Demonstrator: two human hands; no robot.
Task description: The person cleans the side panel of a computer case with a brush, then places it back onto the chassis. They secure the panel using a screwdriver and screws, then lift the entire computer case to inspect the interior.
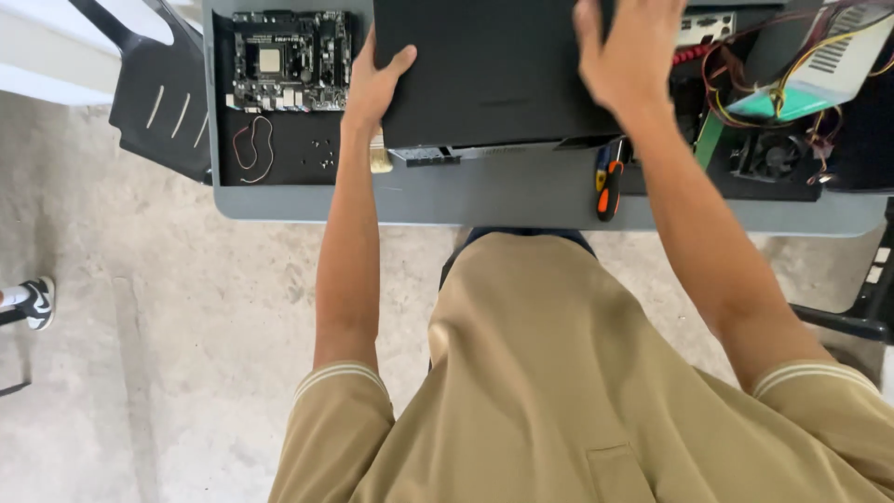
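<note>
A large flat black panel (494,70) lies over a computer case on the grey table (521,200). My left hand (372,88) grips the panel's left edge, thumb on top. Spread flat on the panel's upper right part is my right hand (629,56). Beneath the panel's near edge a strip of the case's metal frame (466,152) shows.
A bare motherboard (289,61) rests on a black mat at the table's left, with a red rubber band (251,147) and small screws (321,154). An orange-black screwdriver (608,182) lies near the front edge. A power supply with coloured wires (819,65) sits right. Someone's shoe (35,303) is far left.
</note>
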